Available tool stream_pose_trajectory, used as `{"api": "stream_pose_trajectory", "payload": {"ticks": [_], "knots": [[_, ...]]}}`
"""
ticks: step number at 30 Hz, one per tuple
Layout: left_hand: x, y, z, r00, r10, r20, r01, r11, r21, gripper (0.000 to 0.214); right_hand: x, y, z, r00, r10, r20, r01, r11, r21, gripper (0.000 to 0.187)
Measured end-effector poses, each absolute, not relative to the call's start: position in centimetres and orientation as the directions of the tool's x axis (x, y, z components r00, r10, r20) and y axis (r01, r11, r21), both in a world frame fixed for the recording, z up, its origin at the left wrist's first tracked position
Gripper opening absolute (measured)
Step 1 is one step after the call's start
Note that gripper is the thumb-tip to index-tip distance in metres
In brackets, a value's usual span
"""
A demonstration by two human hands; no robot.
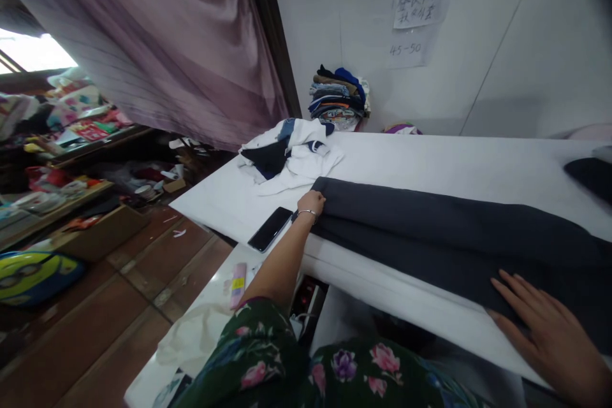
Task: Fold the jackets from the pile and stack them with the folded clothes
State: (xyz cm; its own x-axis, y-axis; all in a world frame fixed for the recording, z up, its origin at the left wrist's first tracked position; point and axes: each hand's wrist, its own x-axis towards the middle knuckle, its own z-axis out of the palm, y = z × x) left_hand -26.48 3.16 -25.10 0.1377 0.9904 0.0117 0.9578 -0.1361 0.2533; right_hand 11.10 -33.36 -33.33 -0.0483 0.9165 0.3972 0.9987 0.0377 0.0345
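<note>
Left hand (310,204): you have it at the end of the long dark grey cloth (430,236), fingers curled over the edge. Can't tell whether they're gripping or just resting. Silver bangle (306,211) on that wrist.

Right hand (549,338): open, palm down, fingers spread flat on the cloth near its front edge, with no grip on anything.

The cloth lies lengthwise on the white padded bench (430,159), running between your hands and out of view at right. Can't tell what garment it is.

Black smartphone (270,229): lying on the bench, just beside your left wrist. Crumpled white and navy garment (287,156): farther along the bench, near the cloth but not touching it. Folded clothes stack (337,99): against the wall, past the far edge of the bench. Dark fabric piece (589,178): at the far right of the bench.

Your floral sleeve (268,357) shows at the bottom of the view. Handwritten paper notice (421,3): on the wall. Purple curtain (143,44): hanging at left, above cluttered shelves (62,172).
</note>
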Motion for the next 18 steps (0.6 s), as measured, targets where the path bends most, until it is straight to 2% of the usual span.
{"api": "stream_pose_trajectory", "payload": {"ticks": [5, 12, 15, 18], "knots": [[-26.6, 3.0, -25.3, 0.115, 0.993, 0.04, 0.955, -0.122, 0.269, 0.022, 11.0, -33.4, -33.4, -0.051, 0.914, 0.402, 0.998, 0.032, 0.053, 0.061], [-29.2, 4.6, -25.0, -0.071, 0.996, 0.058, 0.924, 0.043, 0.38, 0.033, 11.0, -33.4, -33.3, -0.059, 0.906, 0.418, 0.998, 0.04, 0.054, 0.06], [-30.2, 5.1, -24.6, -0.11, 0.991, 0.075, 0.909, 0.069, 0.411, 0.041, 11.0, -33.4, -33.3, -0.035, 0.916, 0.401, 0.999, 0.028, 0.023, 0.061], [-30.2, 4.9, -24.3, -0.068, 0.995, 0.079, 0.905, 0.028, 0.424, 0.045, 10.9, -33.5, -33.2, 0.041, 0.932, 0.361, 0.998, -0.02, -0.06, 0.062]]}}
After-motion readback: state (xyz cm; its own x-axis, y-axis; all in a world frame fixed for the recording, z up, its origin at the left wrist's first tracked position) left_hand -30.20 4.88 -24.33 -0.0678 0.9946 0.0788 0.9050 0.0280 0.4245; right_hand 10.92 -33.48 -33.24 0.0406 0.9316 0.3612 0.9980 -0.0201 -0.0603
